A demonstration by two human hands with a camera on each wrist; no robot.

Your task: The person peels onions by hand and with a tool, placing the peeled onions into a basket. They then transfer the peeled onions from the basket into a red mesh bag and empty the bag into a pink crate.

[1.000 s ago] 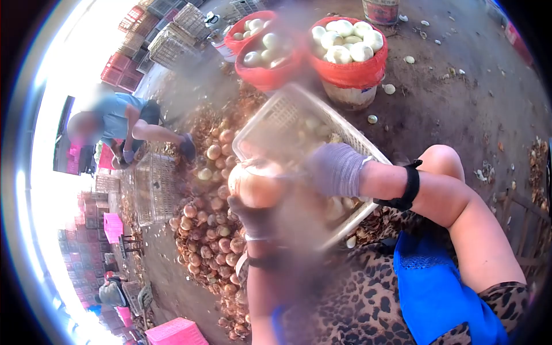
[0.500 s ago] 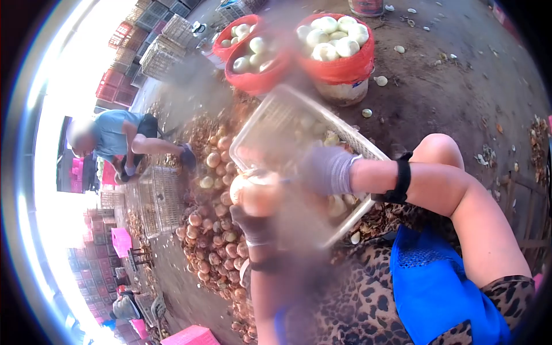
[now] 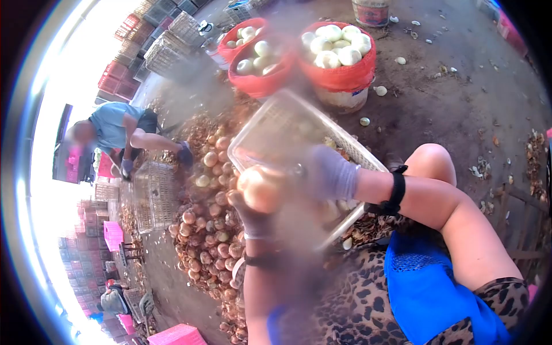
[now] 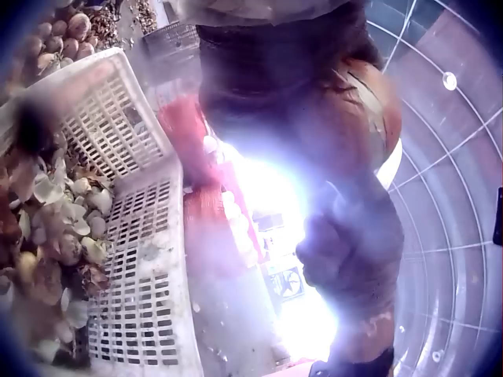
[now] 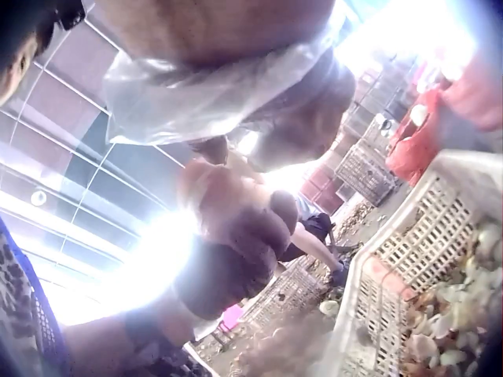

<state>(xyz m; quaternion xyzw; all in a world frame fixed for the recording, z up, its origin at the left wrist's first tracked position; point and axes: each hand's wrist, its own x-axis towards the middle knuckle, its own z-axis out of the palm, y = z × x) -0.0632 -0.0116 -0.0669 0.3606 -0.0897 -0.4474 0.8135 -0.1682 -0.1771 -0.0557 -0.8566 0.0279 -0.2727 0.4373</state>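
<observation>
My gloved left hand [image 3: 254, 221] grips a large brown-skinned onion [image 3: 261, 188] above the white plastic crate [image 3: 359, 141]. In the left wrist view, torn pale skin shows on the side of the onion [image 4: 373, 106]. My gloved right hand [image 3: 334, 172] is close to the onion's right side, its fingers curled. Between that hand and the onion, the left wrist view shows a thin pale edge like a small knife's blade [image 4: 390, 166]; its handle is hidden in the hand. Onion peelings [image 5: 448, 334] lie in the crate. Blur covers the middle of the head view.
A heap of unpeeled onions [image 3: 213, 230] lies on the ground left of the crate. Beyond stand red-lined buckets [image 3: 342, 72] of peeled onions. Another person [image 3: 115, 132] sits at the left by a second crate [image 3: 154, 195]. Pink crates [image 3: 178, 334] stand farther off.
The onion has turned in my left hand, showing more of its rounded brown side. My right hand stays close beside it. The head view has shifted slightly.
</observation>
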